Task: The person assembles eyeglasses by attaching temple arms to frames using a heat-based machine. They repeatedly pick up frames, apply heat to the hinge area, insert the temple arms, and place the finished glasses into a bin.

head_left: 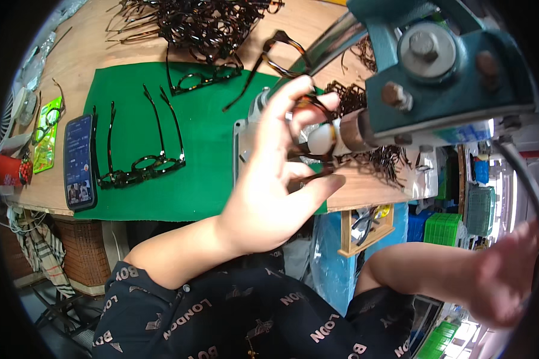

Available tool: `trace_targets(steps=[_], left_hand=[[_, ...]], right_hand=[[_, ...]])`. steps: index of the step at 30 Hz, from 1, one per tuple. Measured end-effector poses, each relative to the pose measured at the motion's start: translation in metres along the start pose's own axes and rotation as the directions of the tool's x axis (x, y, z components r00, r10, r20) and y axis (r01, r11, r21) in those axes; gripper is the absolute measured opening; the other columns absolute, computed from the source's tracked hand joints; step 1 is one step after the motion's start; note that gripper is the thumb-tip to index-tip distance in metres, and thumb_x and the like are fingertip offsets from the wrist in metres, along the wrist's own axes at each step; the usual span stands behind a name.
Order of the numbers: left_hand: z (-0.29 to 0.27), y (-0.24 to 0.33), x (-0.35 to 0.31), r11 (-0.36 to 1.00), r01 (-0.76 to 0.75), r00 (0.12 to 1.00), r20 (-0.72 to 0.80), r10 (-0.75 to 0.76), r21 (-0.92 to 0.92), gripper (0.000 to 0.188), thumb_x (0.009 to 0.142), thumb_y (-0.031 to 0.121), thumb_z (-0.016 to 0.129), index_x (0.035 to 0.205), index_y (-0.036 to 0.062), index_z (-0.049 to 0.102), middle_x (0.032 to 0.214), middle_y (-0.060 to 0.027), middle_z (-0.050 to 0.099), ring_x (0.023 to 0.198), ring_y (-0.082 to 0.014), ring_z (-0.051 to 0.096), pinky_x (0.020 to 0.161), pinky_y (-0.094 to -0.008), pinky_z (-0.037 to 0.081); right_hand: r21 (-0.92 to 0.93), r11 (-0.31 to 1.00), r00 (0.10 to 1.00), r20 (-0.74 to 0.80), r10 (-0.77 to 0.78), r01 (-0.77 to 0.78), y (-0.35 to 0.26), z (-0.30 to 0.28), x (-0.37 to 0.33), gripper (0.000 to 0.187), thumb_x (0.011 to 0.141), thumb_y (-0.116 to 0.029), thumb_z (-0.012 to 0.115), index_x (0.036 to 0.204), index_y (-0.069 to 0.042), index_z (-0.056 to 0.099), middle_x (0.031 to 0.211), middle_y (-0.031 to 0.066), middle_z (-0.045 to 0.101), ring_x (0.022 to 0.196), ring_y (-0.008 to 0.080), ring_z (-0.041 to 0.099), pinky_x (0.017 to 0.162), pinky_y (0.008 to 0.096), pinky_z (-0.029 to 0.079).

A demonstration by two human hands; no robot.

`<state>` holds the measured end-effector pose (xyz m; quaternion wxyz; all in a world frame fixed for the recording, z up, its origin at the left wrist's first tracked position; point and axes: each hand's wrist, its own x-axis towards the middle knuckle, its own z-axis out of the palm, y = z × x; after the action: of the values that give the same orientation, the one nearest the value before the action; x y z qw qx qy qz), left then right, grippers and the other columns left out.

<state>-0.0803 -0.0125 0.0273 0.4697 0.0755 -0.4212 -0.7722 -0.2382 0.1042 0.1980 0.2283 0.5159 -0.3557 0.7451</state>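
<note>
Green cloth partly covers the wooden table, crates beyond. The left hand holds a spectacle frame; whether the blurred right hand grips anything, I cannot tell.

The right grip is a blur by the view's dark right rim; whether it holds anything cannot be told. Fingers of the left grip hide part of the glasses they hold, which look smeared. The upper edge cuts off the machine and the heap of frames. Writing on the phone is too small to read.
</note>
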Motion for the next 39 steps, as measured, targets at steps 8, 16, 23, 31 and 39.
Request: trace_targets(steps=[8,16,23,31,39], left_hand=[[-0.038,0.027,-0.032,0.989,-0.083,0.988,-0.117,0.098,0.124,0.069,0.077,0.004,0.047,0.14,0.002,0.018,0.127,-0.02,0.044,0.082,-0.0118,0.05,0.058,-0.0163,0.036],[-0.039,0.025,-0.045,0.998,0.02,0.989,-0.145,-0.012,0.054,0.067,0.08,0.006,0.053,0.138,0.0028,0.02,0.114,-0.0176,0.051,0.076,-0.0125,0.055,0.052,-0.0164,0.037],[-0.039,0.024,-0.048,0.985,0.066,0.998,-0.007,-0.068,-0.159,0.036,0.076,-0.012,0.051,0.107,0.003,0.041,0.082,-0.0121,0.051,0.074,-0.0254,0.058,0.055,-0.03,0.051],[-0.06,0.043,-0.04,0.897,0.404,0.754,0.621,-0.215,-0.18,0.035,0.086,0.03,0.057,0.069,-0.0008,0.065,0.082,-0.019,0.061,0.069,-0.0289,0.06,0.063,-0.0345,0.049],[-0.054,0.058,-0.049,0.779,0.612,0.694,0.38,-0.611,0.134,0.012,0.082,-0.002,0.051,0.092,-0.0014,0.057,0.075,-0.006,0.057,0.056,-0.0088,0.054,0.05,-0.0203,0.042]], right_hand=[[-0.715,0.475,0.149,0.471,0.869,-0.512,0.073,-0.066,-0.225,0.009,0.077,-0.001,0.065,0.085,-0.002,0.061,0.082,0.0066,0.061,0.076,0.0144,0.059,0.069,0.0249,0.046],[-0.701,0.64,0.259,0.585,0.769,-0.316,0.078,-0.068,-0.25,0.011,0.073,0.0,0.066,0.08,-0.002,0.057,0.076,0.011,0.057,0.071,0.026,0.055,0.064,0.0329,0.045],[-0.692,0.709,0.219,0.677,0.702,-0.134,0.076,-0.057,-0.244,0.011,0.074,0.002,0.062,0.08,-0.002,0.054,0.078,0.0131,0.055,0.074,0.0316,0.053,0.066,0.0373,0.042],[-0.707,0.566,0.195,0.539,0.819,-0.424,0.077,-0.076,-0.244,0.006,0.078,0.001,0.063,0.082,-0.001,0.059,0.078,0.0089,0.056,0.068,0.0202,0.056,0.06,0.029,0.046],[-0.717,0.64,0.188,0.613,0.767,-0.276,0.079,-0.073,-0.246,0.007,0.077,0.001,0.064,0.081,0.0,0.058,0.077,0.0075,0.056,0.065,0.0149,0.055,0.06,0.0246,0.046]])
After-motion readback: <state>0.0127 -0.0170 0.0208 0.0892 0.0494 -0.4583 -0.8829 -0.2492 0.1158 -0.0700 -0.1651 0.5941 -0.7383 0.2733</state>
